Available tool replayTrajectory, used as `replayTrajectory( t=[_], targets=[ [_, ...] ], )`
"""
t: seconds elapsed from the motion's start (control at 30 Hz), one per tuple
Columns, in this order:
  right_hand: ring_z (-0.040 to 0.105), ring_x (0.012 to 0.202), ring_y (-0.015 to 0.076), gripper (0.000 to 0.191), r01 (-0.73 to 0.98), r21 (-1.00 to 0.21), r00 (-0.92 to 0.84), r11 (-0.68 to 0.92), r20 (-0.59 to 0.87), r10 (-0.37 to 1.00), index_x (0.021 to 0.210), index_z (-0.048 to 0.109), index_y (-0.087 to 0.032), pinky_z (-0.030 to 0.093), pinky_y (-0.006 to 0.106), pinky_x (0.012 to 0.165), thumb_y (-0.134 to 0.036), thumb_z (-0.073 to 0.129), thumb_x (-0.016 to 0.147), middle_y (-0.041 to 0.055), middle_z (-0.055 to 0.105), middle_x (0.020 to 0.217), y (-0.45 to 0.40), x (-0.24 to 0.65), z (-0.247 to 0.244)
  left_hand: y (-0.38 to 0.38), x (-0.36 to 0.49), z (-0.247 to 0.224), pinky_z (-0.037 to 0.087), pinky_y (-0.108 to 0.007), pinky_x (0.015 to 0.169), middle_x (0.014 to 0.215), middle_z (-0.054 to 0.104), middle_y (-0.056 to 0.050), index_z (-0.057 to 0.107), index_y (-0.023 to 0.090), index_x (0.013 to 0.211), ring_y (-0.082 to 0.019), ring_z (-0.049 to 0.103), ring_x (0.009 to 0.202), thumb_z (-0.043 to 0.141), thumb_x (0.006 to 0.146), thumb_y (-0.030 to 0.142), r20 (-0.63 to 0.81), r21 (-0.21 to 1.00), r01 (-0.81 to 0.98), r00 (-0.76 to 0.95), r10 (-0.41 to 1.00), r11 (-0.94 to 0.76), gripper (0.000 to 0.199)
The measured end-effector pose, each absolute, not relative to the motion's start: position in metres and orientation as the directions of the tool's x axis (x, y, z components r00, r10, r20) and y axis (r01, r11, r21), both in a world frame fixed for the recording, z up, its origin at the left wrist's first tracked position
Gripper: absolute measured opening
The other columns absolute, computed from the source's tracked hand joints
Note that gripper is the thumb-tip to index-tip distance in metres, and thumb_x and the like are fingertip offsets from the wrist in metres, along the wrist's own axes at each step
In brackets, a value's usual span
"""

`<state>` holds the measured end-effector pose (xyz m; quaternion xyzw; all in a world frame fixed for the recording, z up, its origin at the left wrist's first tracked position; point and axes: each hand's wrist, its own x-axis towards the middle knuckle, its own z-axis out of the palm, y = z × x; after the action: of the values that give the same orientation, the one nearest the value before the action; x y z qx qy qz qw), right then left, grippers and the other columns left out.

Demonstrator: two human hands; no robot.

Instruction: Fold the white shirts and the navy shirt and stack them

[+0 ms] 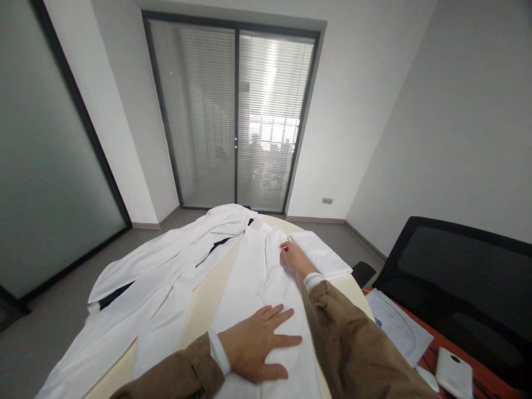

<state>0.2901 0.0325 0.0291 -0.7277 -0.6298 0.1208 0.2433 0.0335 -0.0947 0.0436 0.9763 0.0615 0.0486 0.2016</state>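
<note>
A white garment lies lengthwise on a pale yellow round table. My left hand rests flat on its near part, fingers spread. Farther up, at the garment's right edge, my right hand has its thumb and fingertips drawn together; whether cloth is between them is too small to tell. Just right of that hand, a white sleeve or folded cloth extends toward the table's right edge. To the left, another white garment with dark parts showing is spread over the table's left side.
A black mesh chair stands at the right. Beside it, an orange-red surface holds papers and a white device. Glass doors with blinds are behind the table, and a frosted panel is at left.
</note>
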Motion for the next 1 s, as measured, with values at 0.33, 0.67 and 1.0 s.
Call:
replayTrajectory(
  t=[0.33, 0.67, 1.0],
  targets=[
    [0.065, 0.110, 0.0270, 0.042, 0.927, -0.273, 0.292, -0.257, 0.096, 0.952, 0.137, 0.052, -0.014, 0.046, 0.035, 0.090, -0.013, 0.038, 0.097, 0.0190, 0.067, 0.117, 0.114, 0.305, 0.045, -0.084, 0.027, 0.050, 0.029, -0.058, 0.115, 0.167, 0.006, -0.012, 0.035, 0.034, 0.153, -0.042, 0.016, 0.149, 0.061, 0.092, 0.042, 0.033, 0.401, 0.065, 0.996, 0.085, -0.914, 0.067],
    [0.065, 0.105, 0.0256, 0.033, 0.971, -0.138, 0.218, -0.196, 0.165, 0.962, 0.116, 0.065, -0.017, 0.046, 0.034, 0.087, -0.016, 0.038, 0.097, 0.0168, 0.061, 0.123, 0.122, 0.298, 0.063, -0.082, 0.031, 0.043, 0.035, -0.058, 0.112, 0.165, 0.015, -0.013, 0.040, 0.037, 0.149, -0.041, 0.022, 0.147, 0.044, 0.101, 0.026, 0.061, 0.356, 0.065, 0.994, 0.092, -0.932, 0.050],
    [0.065, 0.102, 0.0252, 0.024, 0.984, -0.123, 0.146, -0.132, 0.110, 0.983, 0.107, 0.068, -0.014, 0.046, 0.032, 0.086, -0.021, 0.048, 0.094, 0.0158, 0.067, 0.109, 0.118, 0.268, 0.053, -0.084, 0.030, 0.051, 0.033, -0.060, 0.112, 0.165, 0.014, -0.013, 0.039, 0.037, 0.150, -0.043, 0.021, 0.147, 0.048, 0.099, 0.034, 0.035, 0.385, 0.073, 0.995, 0.093, -0.920, 0.052]
  ],
)
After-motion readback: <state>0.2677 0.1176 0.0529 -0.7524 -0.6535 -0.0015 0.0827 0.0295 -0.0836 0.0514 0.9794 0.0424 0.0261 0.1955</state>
